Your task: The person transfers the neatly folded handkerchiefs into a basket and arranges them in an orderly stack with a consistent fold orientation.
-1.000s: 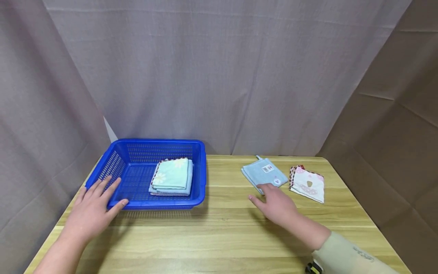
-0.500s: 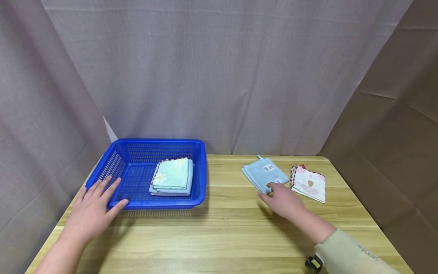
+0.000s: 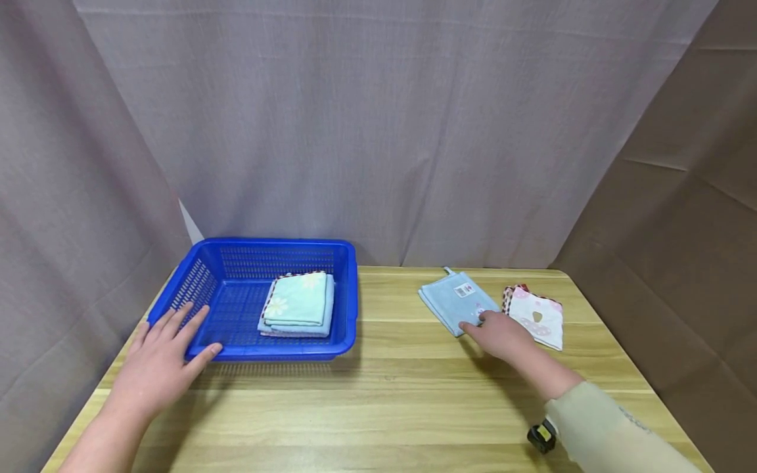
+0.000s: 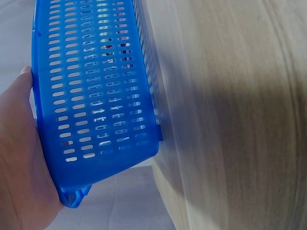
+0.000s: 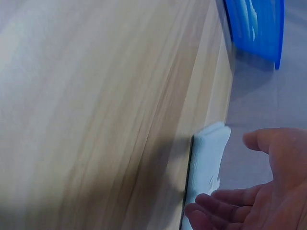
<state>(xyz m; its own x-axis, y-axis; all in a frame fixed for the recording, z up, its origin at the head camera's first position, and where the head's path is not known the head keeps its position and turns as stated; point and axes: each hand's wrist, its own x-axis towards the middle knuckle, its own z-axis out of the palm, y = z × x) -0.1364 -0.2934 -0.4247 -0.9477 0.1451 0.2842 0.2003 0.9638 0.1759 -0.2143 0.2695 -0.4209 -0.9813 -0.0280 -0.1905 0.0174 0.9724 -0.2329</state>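
The perforated basket (image 3: pixel 284 352) at eight o'clock is glossy plastic; the light-blue washcloth (image 3: pixel 447 300) at four, matt cloth; the bench (image 3: pixel 355 420), smooth wood; the curtain (image 3: pixel 378 131), matt fabric.

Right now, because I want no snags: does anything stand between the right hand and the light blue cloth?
Nothing visible does: the right hand is at the near edge of the light blue cloth, and the white cloth lies to the right.

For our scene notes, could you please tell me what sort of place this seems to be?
Probably a makeshift, curtained-off work corner indoors: a grey curtain hangs behind a wooden table, which bears a blue basket and a folded light-blue cloth.
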